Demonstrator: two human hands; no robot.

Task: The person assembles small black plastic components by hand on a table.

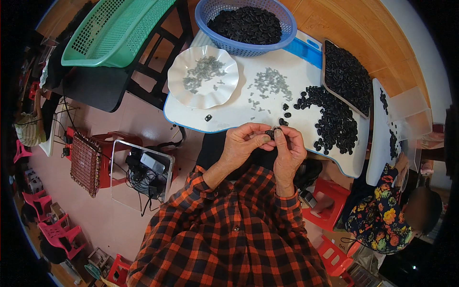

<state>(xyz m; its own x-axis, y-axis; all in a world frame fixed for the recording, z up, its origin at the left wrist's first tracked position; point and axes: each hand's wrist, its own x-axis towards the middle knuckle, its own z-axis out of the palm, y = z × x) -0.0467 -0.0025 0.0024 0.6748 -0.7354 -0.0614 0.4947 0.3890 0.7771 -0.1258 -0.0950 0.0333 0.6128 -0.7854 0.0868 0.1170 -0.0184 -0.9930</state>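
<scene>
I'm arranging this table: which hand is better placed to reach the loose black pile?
Probably the right hand: it is nearer the loose black pile, while the left hand is nearer the plate. Both hold a small black piece.

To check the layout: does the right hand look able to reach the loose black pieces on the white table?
Probably yes: the right hand is near the loose black pieces, and the way looks free, though it holds a small black part.

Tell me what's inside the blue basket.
The blue basket holds a heap of small black pieces. Only the top layer shows; anything beneath, and the basket's bottom, is covered.
</scene>
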